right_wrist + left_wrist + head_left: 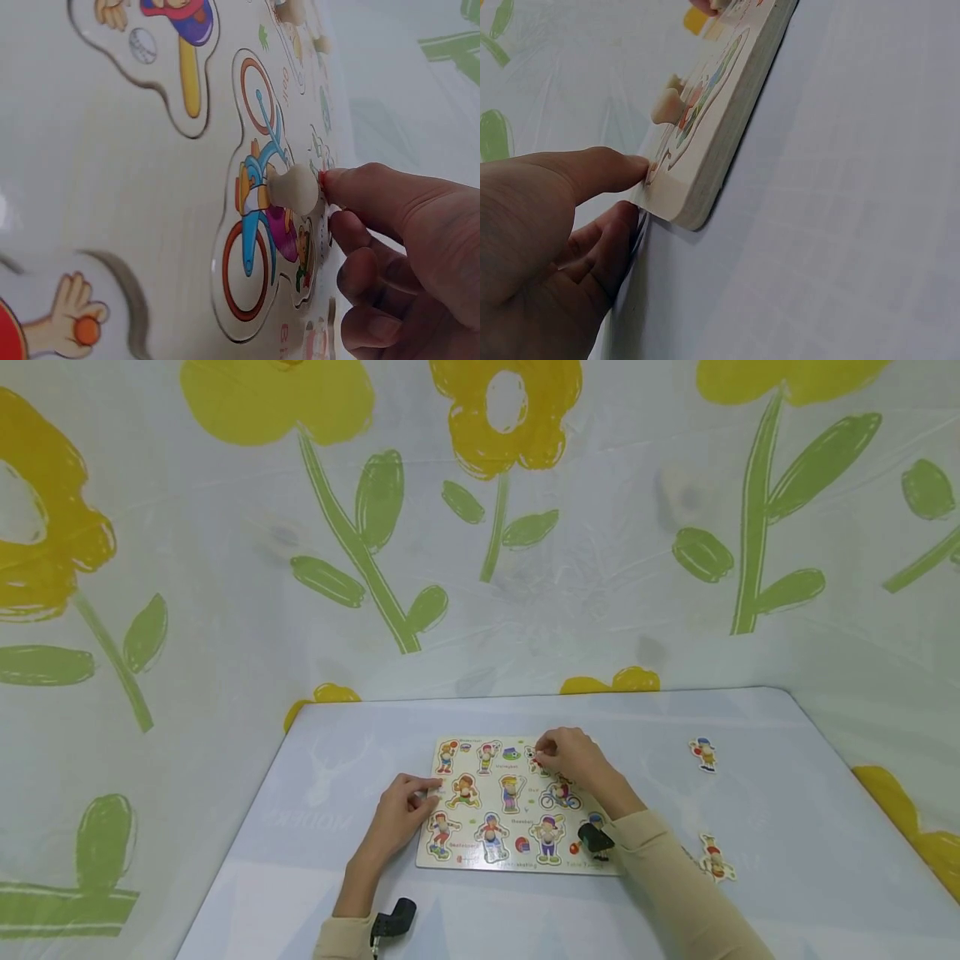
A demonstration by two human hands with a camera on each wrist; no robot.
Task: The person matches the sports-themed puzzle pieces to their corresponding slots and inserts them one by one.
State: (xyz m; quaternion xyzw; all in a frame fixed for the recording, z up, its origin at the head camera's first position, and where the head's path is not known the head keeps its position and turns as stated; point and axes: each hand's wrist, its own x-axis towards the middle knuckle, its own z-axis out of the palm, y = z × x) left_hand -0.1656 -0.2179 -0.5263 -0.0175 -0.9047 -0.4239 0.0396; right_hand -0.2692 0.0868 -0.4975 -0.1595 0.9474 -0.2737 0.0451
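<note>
A wooden peg puzzle board [480, 806] with printed sports figures lies on the table. Its left edge is between the thumb and fingers of my left hand [397, 810]; in the left wrist view the thumb [607, 169] touches the top near a corner. Over the board's upper right part, my right hand [573, 756] pinches a small figure piece [537, 762], mostly covered by the fingers. The right wrist view shows a cyclist piece [255, 217] with a round wooden knob [296, 189] just in front of those fingertips.
Two loose figure pieces lie right of the board: one with a blue cap [705, 754] farther back, another [716, 858] nearer, beside the right sleeve [675, 877]. A flower-printed sheet [600, 568] rises behind the table.
</note>
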